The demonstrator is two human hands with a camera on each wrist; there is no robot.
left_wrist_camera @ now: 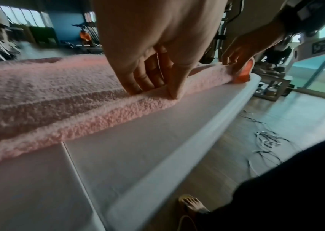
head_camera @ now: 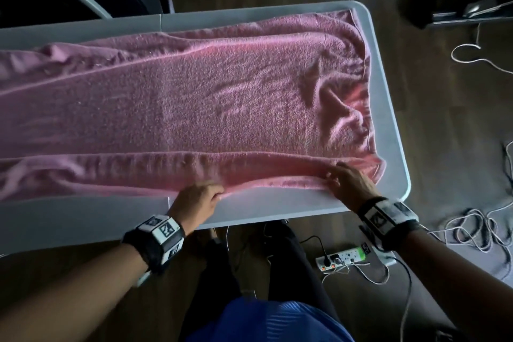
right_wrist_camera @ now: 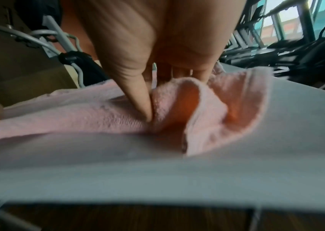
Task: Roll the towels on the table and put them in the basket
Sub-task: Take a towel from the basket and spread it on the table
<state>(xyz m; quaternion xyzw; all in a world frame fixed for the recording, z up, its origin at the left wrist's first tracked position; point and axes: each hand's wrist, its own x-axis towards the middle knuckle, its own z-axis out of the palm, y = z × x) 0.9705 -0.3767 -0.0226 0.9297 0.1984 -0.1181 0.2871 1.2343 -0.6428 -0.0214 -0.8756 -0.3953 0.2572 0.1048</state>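
Dim rm – dark wood floor (head_camera: pixel 444 125), white cables (head_camera: pixel 472 225), power strip (head_camera: pixel 344 257) – windows (left_wrist_camera: pixel 25 17) behind.

Pink towel (head_camera: pixel 194 97), white table (head_camera: pixel 277 208), dark wood-grain floor (head_camera: pixel 444 119), black-and-white patterned wristbands (head_camera: pixel 158 236)

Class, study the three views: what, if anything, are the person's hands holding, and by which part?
Both hold the pink towel by its near long edge: the left hand pinches it mid-length, the right hand grips it near the right end corner.
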